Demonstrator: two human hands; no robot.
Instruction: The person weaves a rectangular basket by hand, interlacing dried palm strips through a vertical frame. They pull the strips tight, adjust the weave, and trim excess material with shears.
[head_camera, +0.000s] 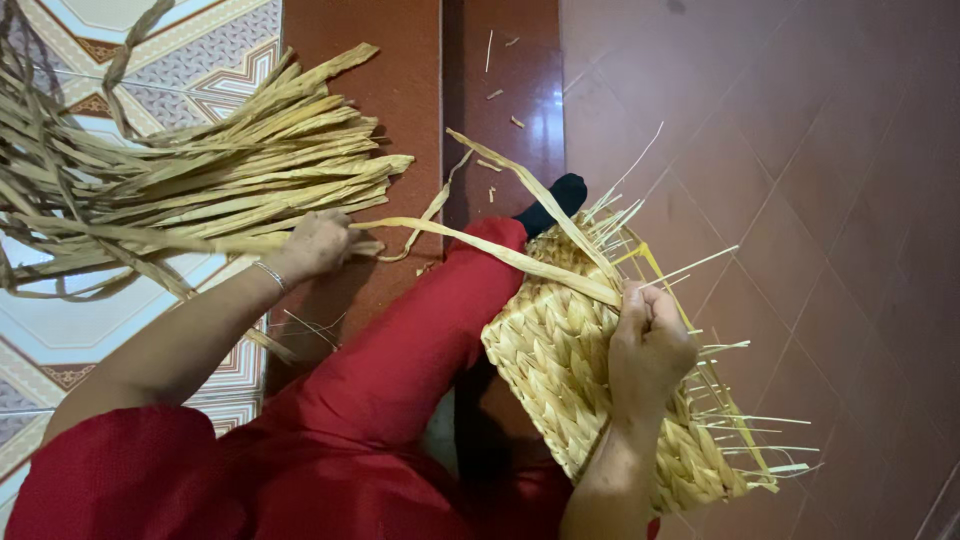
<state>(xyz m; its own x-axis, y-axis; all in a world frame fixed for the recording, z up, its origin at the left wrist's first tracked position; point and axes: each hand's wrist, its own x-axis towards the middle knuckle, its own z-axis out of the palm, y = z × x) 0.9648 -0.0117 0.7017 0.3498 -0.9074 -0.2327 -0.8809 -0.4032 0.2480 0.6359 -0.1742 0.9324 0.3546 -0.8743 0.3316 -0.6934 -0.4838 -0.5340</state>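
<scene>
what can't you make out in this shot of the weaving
- Head view: the right hand is fisted, so what its fingers pinch is hidden.
- The woven mat is partly covered by that hand and forearm.
- The bundle of dried strips runs off the left edge.
- The left hand fingertips are buried among the strips.

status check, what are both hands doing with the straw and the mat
Left hand gripping a strip in the straw pile. Right hand fisted on a long strip over the woven mat. Mat rests on red-clad leg; nothing blocking.
</scene>
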